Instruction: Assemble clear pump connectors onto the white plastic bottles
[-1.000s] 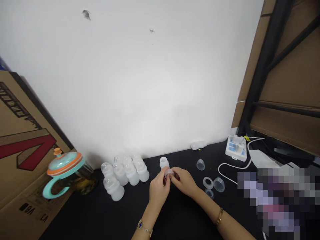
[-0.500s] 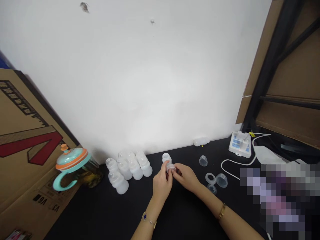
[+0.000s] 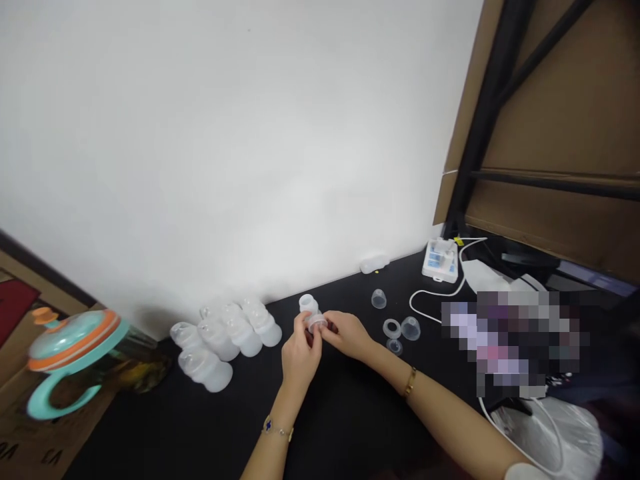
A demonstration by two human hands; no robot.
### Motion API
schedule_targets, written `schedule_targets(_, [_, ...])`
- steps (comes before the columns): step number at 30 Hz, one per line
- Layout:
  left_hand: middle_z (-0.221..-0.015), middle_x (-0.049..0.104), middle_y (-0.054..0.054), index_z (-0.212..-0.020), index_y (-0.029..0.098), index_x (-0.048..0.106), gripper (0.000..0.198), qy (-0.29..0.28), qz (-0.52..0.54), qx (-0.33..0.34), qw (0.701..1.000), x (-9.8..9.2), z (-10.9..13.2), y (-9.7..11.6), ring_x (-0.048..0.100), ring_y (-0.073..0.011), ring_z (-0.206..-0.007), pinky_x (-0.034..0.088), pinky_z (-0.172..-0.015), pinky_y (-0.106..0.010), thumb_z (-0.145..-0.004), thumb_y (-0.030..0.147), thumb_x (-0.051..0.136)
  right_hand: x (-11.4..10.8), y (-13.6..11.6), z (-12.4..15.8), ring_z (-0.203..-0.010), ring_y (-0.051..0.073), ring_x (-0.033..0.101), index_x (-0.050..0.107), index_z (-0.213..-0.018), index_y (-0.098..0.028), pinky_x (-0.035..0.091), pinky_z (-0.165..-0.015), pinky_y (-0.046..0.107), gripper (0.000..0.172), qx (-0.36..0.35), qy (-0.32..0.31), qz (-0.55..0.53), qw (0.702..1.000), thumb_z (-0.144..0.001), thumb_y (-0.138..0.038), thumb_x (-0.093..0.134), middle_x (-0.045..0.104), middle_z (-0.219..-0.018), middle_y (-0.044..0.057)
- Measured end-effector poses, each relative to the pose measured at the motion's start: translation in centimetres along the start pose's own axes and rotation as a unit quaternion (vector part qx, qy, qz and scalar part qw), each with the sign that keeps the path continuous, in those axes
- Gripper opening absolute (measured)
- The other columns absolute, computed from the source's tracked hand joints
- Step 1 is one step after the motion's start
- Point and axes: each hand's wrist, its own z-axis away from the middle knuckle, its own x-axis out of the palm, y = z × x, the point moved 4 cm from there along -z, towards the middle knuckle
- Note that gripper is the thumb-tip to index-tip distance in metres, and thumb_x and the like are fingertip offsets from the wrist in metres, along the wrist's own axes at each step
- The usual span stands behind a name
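Note:
Both my hands meet over the black table (image 3: 340,427), pinching a small translucent plastic ring-shaped part (image 3: 317,323) between their fingertips. My left hand (image 3: 299,355) grips it from the left, my right hand (image 3: 347,335) from the right. Just behind the part stands a small white bottle (image 3: 308,304). A cluster of several frosted white bottles with caps (image 3: 223,340) lies to the left of my hands. To the right lie a clear cap (image 3: 379,299), a clear ring (image 3: 391,328) and a clear dome cap (image 3: 411,328).
A teal and orange lidded glass jug (image 3: 70,360) stands at far left by a cardboard box (image 3: 20,433). A white bottle (image 3: 374,264) lies by the wall. A white device (image 3: 440,260) with a white cable sits back right, with a dark shelf frame (image 3: 480,127) and a plastic bag (image 3: 555,433) nearby.
The view has swung right and down, so everything has shifted left in the picture. My hands keep pinching the same small part, close to the white bottle.

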Motion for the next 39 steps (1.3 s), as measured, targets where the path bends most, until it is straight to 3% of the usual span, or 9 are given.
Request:
schedule_targets(7, [-0.068,0.070,0.001,-0.121,0.020,0.055,0.033,0.001,0.006,0.001,1.000,-0.37,-0.12,0.44,0.069,-0.0205,-0.057,0.045,-0.053,-0.026,-0.097,0.042,0.049,-0.02,-0.02,-0.04,-0.062,0.011,0.045,0.054,-0.073,-0.020,0.025,-0.059,0.024,0.022,-0.003,0.008,0.003,1.000,-0.094,-0.025,0.060,0.053,-0.069,-0.005])
schedule_targets(22, [-0.075,0.072,-0.001,-0.120,0.021,0.057,0.028,0.007,0.015,0.016,1.000,-0.03,0.07,0.61,0.069,-0.0190,-0.061,0.048,-0.059,-0.026,-0.099,0.035,0.047,0.20,0.72,-0.01,-0.062,0.014,0.049,0.056,-0.076,-0.021,0.029,-0.060,0.025,0.024,-0.025,0.017,0.001,1.000,-0.098,-0.032,0.053,0.057,-0.070,-0.003])
schedule_targets(31, [-0.083,0.073,-0.001,-0.118,0.021,0.052,0.029,-0.017,0.208,-0.045,0.977,0.22,-0.44,0.50,0.061,-0.0140,-0.057,0.045,-0.054,-0.023,-0.097,0.041,0.052,-0.01,0.73,-0.11,-0.061,0.016,0.054,0.060,-0.082,-0.022,0.033,-0.059,0.026,0.023,-0.018,0.029,-0.035,0.999,-0.099,-0.033,0.050,0.060,-0.069,-0.002])
schedule_targets(39, [-0.072,0.067,0.001,-0.108,0.021,0.055,0.021,-0.018,0.160,-0.045,0.986,0.31,-0.41,0.50,0.059,-0.0144,-0.054,0.040,-0.054,-0.023,-0.097,0.038,0.050,0.21,0.76,0.08,-0.061,0.016,0.055,0.061,-0.083,-0.022,0.033,-0.059,0.026,0.022,-0.025,0.026,-0.013,0.999,-0.098,-0.033,0.050,0.061,-0.070,-0.001])
